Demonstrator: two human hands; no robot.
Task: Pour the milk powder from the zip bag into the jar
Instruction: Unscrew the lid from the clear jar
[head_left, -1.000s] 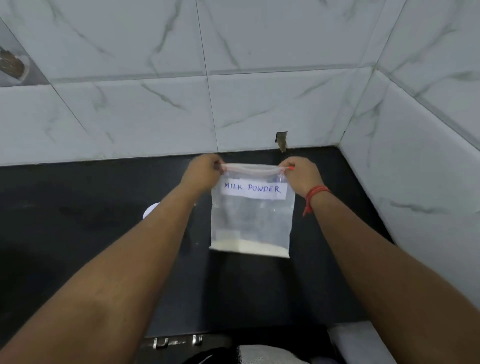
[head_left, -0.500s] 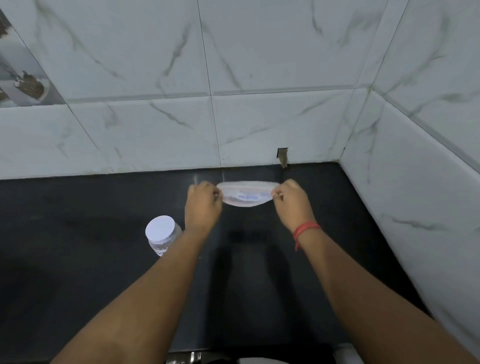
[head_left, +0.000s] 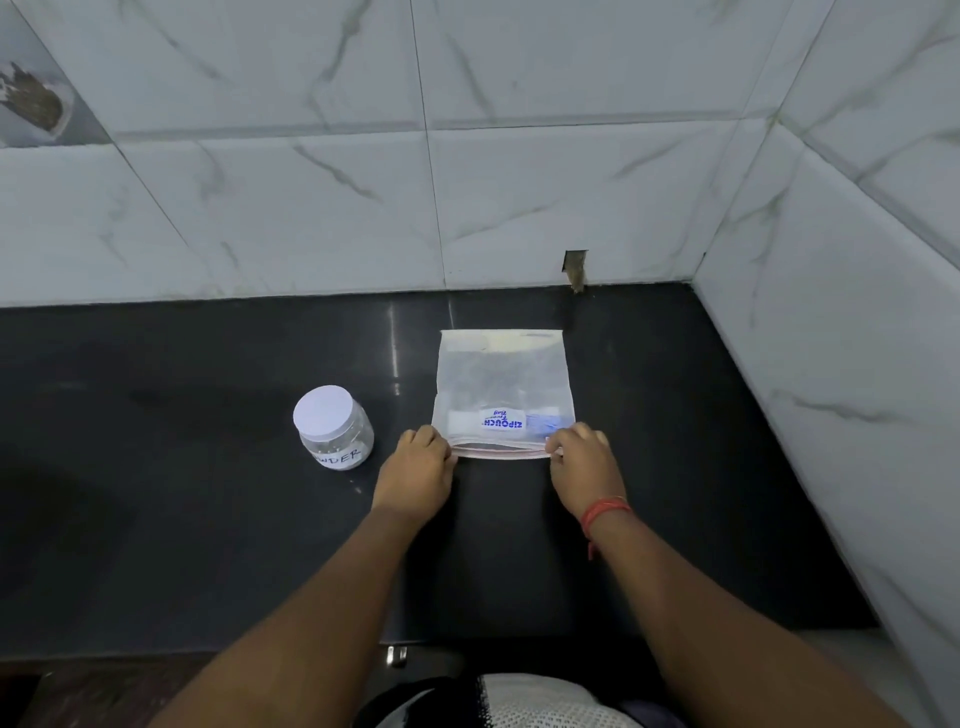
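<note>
The clear zip bag (head_left: 501, 384) lies flat on the black countertop (head_left: 208, 519), its pink zip edge toward me and a blue logo near that edge. My left hand (head_left: 415, 470) pinches the zip's left corner and my right hand (head_left: 584, 467), with a red thread at the wrist, pinches the right corner. A strip of white powder shows along the bag's far edge. The small clear jar (head_left: 335, 428) stands upright left of my left hand, a white lid on it and a handwritten label on its side.
White marble-look tiled walls close the counter at the back and on the right (head_left: 831, 364). The counter's front edge (head_left: 260, 652) runs just below my forearms, with a metal fitting (head_left: 397, 656) under it.
The bag hung upright from both hands a second ago with its label facing me. It was tipped away from me and now lies flat on the counter, both hands still on the zip corners.
</note>
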